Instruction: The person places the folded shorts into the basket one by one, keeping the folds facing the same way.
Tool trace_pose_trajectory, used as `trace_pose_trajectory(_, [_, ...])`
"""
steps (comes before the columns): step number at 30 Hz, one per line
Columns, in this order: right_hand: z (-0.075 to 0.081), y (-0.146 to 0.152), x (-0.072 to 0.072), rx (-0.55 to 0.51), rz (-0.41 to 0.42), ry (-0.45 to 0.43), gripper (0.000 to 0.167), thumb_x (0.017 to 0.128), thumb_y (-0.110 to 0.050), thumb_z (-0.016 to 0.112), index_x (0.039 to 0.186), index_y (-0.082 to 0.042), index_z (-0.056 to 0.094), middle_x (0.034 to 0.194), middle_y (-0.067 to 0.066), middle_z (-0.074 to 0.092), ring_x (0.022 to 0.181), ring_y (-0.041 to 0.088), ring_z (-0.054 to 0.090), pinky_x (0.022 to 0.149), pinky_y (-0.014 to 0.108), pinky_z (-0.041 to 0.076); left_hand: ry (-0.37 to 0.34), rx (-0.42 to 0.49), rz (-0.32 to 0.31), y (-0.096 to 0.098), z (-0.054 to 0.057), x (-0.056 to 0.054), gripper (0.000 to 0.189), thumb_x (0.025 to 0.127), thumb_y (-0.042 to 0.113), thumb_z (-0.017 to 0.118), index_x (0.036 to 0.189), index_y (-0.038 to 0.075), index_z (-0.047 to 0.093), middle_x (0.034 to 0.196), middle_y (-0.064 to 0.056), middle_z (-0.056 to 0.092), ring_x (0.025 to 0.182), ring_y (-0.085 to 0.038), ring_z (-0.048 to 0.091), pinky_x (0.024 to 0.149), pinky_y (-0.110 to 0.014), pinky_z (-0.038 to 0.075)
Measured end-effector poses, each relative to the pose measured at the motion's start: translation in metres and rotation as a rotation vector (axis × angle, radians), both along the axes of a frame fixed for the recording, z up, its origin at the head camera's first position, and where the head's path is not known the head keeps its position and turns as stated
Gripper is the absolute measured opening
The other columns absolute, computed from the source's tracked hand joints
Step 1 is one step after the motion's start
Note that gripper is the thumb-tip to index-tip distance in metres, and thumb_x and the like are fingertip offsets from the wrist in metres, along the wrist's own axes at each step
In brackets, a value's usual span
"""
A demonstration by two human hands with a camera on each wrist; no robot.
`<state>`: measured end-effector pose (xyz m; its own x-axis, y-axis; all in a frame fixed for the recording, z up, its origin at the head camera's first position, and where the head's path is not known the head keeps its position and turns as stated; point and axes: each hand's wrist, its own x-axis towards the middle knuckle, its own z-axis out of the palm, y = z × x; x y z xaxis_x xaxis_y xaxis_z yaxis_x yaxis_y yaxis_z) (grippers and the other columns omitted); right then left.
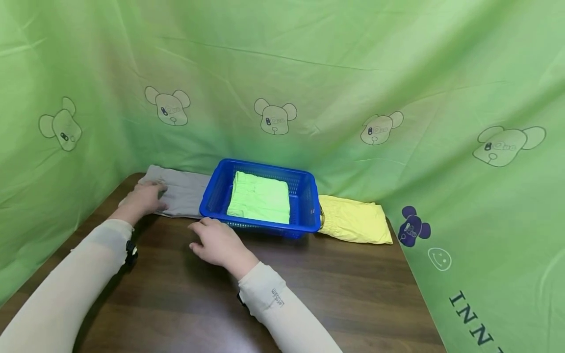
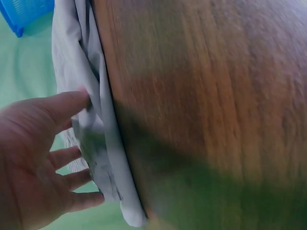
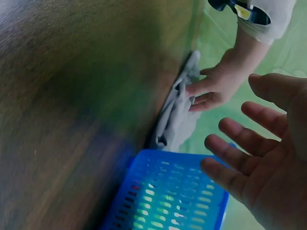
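Observation:
A folded grey garment (image 1: 184, 190) lies at the table's back left, beside a blue plastic basket (image 1: 311, 208). My left hand (image 1: 144, 197) is over the garment's left part. In the left wrist view the thumb and spread fingers (image 2: 76, 179) are right at the folded grey cloth (image 2: 112, 139). My right hand (image 1: 218, 241) hovers in front of the basket's near left corner, its fingers apart and holding nothing. Inside the basket sits a folded neon green garment (image 1: 260, 198), with an elastic-looking gathered edge on its left.
A folded yellow garment (image 1: 355, 219) lies right of the basket, against its side. The brown wooden table (image 1: 176, 304) runs back to a green curtain (image 1: 335, 73) printed with bear heads, which encloses the back and both sides.

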<state>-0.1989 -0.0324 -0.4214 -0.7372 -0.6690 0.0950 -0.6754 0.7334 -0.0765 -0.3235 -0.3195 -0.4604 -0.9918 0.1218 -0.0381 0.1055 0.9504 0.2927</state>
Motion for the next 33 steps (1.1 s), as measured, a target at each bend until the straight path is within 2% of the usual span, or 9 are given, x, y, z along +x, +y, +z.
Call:
trace_pose_trajectory(3, [-0.005, -0.006, -0.003, 0.009, -0.031, -0.034, 0.046, 0.101, -0.043, 0.062, 0.143, -0.024, 0.059, 0.139, -0.004, 0.061, 0.126, 0.014, 0.059, 0.106, 0.029, 0.049, -0.027, -0.025, -0.001, 0.001, 0.0, -0.001, 0.071, 0.09, 0.03, 0.077, 0.148, 0.0, 0.047, 0.154, -0.037, 0.029, 0.135, -0.07, 0.021, 0.098, -0.081, 0.033])
trace_pose_trajectory(12, [-0.015, -0.023, -0.013, 0.029, -0.077, -0.077, 0.05, 0.1, -0.043, 0.063, 0.146, -0.024, 0.056, 0.146, -0.003, 0.055, 0.133, 0.015, 0.053, 0.11, 0.033, 0.046, -0.039, -0.05, -0.017, -0.001, 0.005, 0.002, 0.068, 0.09, 0.032, 0.078, 0.144, 0.001, 0.052, 0.151, -0.038, 0.03, 0.135, -0.07, 0.02, 0.098, -0.08, 0.035])
trace_pose_trajectory(17, [-0.018, -0.03, -0.017, 0.019, -0.099, -0.07, 0.05, 0.1, -0.041, 0.064, 0.147, -0.025, 0.055, 0.144, -0.004, 0.056, 0.129, 0.014, 0.056, 0.107, 0.033, 0.048, -0.055, -0.06, -0.047, 0.001, 0.01, 0.009, 0.066, 0.088, 0.029, 0.08, 0.142, 0.0, 0.054, 0.15, -0.039, 0.03, 0.134, -0.071, 0.022, 0.103, -0.079, 0.032])
trace_pose_trajectory(22, [-0.026, -0.036, -0.02, 0.037, -0.099, -0.033, 0.05, 0.099, -0.041, 0.065, 0.145, -0.025, 0.056, 0.143, -0.005, 0.056, 0.126, 0.014, 0.057, 0.104, 0.033, 0.05, -0.058, -0.069, -0.067, 0.001, 0.014, 0.017, 0.065, 0.085, 0.026, 0.082, 0.138, -0.002, 0.057, 0.146, -0.04, 0.034, 0.129, -0.072, 0.028, 0.101, -0.078, 0.035])
trace_pose_trajectory(25, [-0.03, -0.038, -0.022, 0.05, -0.095, -0.019, 0.048, 0.099, -0.041, 0.065, 0.144, -0.026, 0.056, 0.142, -0.005, 0.056, 0.125, 0.014, 0.057, 0.104, 0.032, 0.05, -0.053, -0.087, -0.08, 0.0, 0.012, 0.019, 0.063, 0.084, 0.025, 0.083, 0.135, -0.003, 0.058, 0.142, -0.042, 0.036, 0.125, -0.073, 0.031, 0.098, -0.078, 0.037])
trace_pose_trajectory(33, [-0.038, -0.044, -0.024, 0.078, -0.084, -0.036, 0.047, 0.099, -0.043, 0.064, 0.144, -0.028, 0.056, 0.144, -0.008, 0.054, 0.125, 0.011, 0.057, 0.103, 0.031, 0.05, -0.068, -0.102, -0.098, -0.006, 0.002, 0.031, 0.065, 0.085, 0.027, 0.083, 0.138, 0.0, 0.058, 0.142, -0.042, 0.036, 0.124, -0.074, 0.029, 0.096, -0.078, 0.038])
